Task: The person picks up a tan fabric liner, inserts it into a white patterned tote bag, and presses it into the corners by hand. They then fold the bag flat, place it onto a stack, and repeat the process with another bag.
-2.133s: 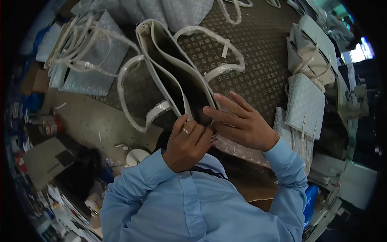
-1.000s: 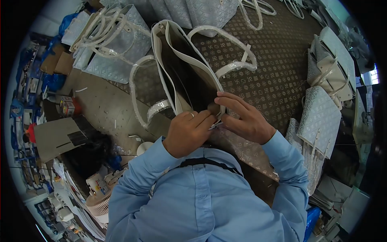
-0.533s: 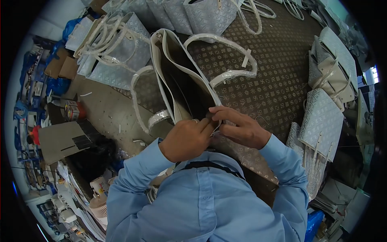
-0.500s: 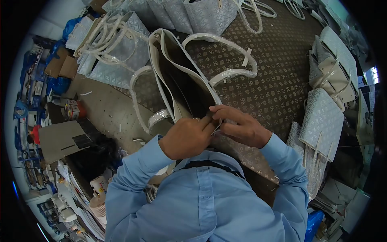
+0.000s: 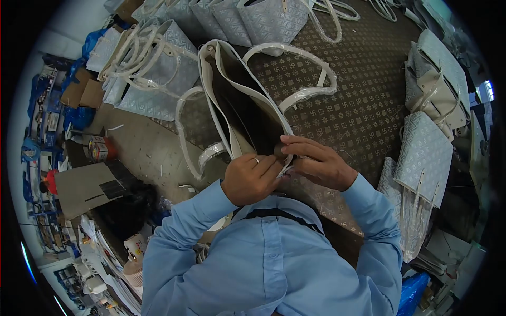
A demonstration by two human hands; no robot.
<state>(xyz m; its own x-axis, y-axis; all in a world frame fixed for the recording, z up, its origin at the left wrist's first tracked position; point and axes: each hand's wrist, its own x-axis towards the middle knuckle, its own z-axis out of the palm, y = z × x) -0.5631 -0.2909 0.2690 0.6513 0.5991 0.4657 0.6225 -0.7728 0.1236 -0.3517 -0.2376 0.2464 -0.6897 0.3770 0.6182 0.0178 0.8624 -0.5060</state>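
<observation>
An open handbag with a dark inside and a pale rim [image 5: 253, 87] stands on the patterned table in front of me. Its two plastic-wrapped handles [image 5: 311, 90] spread out to either side. My left hand [image 5: 252, 180] is closed on the near end of the bag's rim, fingers curled over the edge, a ring on one finger. On the other side of that same corner, my right hand [image 5: 321, 164] pinches the rim, thumb and fingers pressed together. The fingertips of both hands nearly meet there, and whatever small part lies between them is hidden.
More grey patterned bags [image 5: 274, 26] line the back of the table [image 5: 363, 68]. Another with wrapped handles [image 5: 158, 84] lies at the back left. Stacked bags [image 5: 424, 152] lie at the right. A cardboard piece [image 5: 84, 187] and a small tin [image 5: 100, 149] are at the left.
The whole view has shifted slightly. My left hand has turned a little, and its ring shows more clearly. Both hands remain at the bag's near corner.
</observation>
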